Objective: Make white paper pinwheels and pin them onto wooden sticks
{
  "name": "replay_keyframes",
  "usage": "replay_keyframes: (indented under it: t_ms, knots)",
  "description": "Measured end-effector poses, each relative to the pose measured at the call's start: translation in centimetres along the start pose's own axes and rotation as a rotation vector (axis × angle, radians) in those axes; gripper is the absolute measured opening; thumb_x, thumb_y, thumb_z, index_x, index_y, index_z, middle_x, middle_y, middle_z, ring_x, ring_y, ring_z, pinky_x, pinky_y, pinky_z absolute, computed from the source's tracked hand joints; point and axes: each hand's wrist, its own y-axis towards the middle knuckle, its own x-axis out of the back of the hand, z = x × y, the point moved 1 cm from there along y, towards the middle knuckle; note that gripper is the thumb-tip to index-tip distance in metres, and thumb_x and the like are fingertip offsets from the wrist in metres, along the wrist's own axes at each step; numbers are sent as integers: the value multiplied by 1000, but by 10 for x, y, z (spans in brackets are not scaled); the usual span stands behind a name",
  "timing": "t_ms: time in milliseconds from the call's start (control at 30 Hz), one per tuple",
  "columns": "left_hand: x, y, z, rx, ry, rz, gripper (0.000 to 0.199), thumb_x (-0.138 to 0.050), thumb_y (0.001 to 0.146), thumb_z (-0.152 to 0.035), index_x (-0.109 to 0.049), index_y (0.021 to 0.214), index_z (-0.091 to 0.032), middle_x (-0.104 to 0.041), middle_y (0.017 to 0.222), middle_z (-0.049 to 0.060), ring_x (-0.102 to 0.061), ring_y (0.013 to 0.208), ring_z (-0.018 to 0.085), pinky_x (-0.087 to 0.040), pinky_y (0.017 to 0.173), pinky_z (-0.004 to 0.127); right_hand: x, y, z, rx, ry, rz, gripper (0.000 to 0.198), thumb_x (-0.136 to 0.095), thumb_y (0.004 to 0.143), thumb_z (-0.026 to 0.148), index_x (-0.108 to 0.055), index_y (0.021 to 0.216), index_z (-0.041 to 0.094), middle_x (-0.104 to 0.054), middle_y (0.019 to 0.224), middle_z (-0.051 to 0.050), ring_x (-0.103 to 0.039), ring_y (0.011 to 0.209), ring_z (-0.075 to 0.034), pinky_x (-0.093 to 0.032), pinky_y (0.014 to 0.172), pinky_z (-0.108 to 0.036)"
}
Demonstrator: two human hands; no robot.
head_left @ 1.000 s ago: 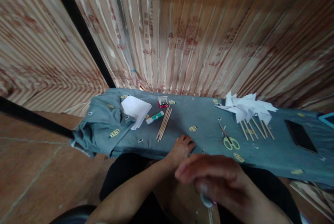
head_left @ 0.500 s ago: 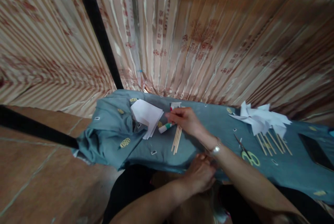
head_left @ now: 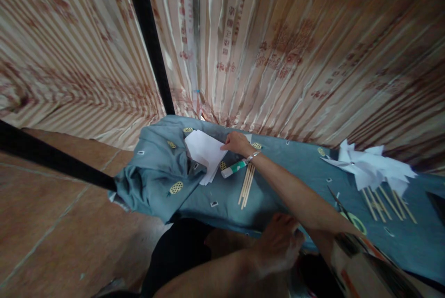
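My right hand [head_left: 239,144] reaches across the cloth, thumb and finger pinched at the right corner of a stack of white paper sheets [head_left: 203,147]. Below its wrist a green and white glue tube [head_left: 234,168] lies by several thin wooden sticks [head_left: 246,187]. Part of a small white item [head_left: 249,137] shows behind that hand. Low over my lap, my left hand [head_left: 281,240] is smeared by motion, and I cannot make out its fingers or anything in them.
White paper pinwheels [head_left: 371,163] on sticks lie at the right, with green-handled scissors [head_left: 352,221] nearer me, partly behind my right forearm. A dark phone [head_left: 436,205] sits at the right edge. Bunched blue-grey cloth [head_left: 149,173] covers the left end. Black posts [head_left: 149,34] and a curtain [head_left: 278,80] stand behind.
My right hand has moved left, from above the glue tube and sticks to the corner of the paper stack. My left hand has dropped slightly, and the view has shifted left.
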Motion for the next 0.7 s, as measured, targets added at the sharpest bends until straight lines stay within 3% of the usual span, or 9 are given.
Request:
replay_keyframes:
  t_ms: [200,367,433,533,633,700]
  knots:
    - [0,0,2,0,-12,23,26,-55,90,-20,-62,115,-18,-62,125,12,-55,120,27,-46,97,41,4,-6,2,52,124,-118,10,-69,82,22,-76,80,15,-78,87,-8,-70,85,-21,-49,76,-28]
    - [6,2,3,38,-32,42,28,-57,90,-21,-61,118,-21,-61,130,10,-54,124,26,-47,99,40,24,-36,-9,103,300,-270,18,-59,92,29,-70,87,16,-74,82,-4,-67,74,-16,-49,69,-26]
    - [9,3,5,65,-45,23,29,-57,91,-23,-60,120,-21,-60,134,10,-54,126,26,-47,103,40,36,-56,-28,97,540,-331,24,-59,91,38,-66,82,17,-69,68,-1,-62,60,-14,-48,59,-25]
    - [15,4,7,114,-66,-33,36,-56,94,-25,-56,130,-19,-56,143,10,-52,131,25,-43,110,42,51,-95,-72,79,954,-404,32,-75,76,49,-65,81,19,-66,64,2,-61,57,-12,-51,59,-25]
    - [22,2,5,140,-30,-34,41,-55,97,-26,-52,136,-19,-54,146,10,-51,134,25,-42,113,42,55,-138,-127,-73,1072,-445,43,-85,61,54,-67,79,20,-65,62,2,-58,55,-11,-51,56,-25]
    - [26,-1,-3,86,50,-49,38,-47,99,-21,-51,137,-18,-56,145,11,-49,135,24,-41,113,41,50,-164,-161,-159,1072,-440,45,-87,57,55,-69,78,19,-64,60,3,-57,53,-10,-50,54,-24]
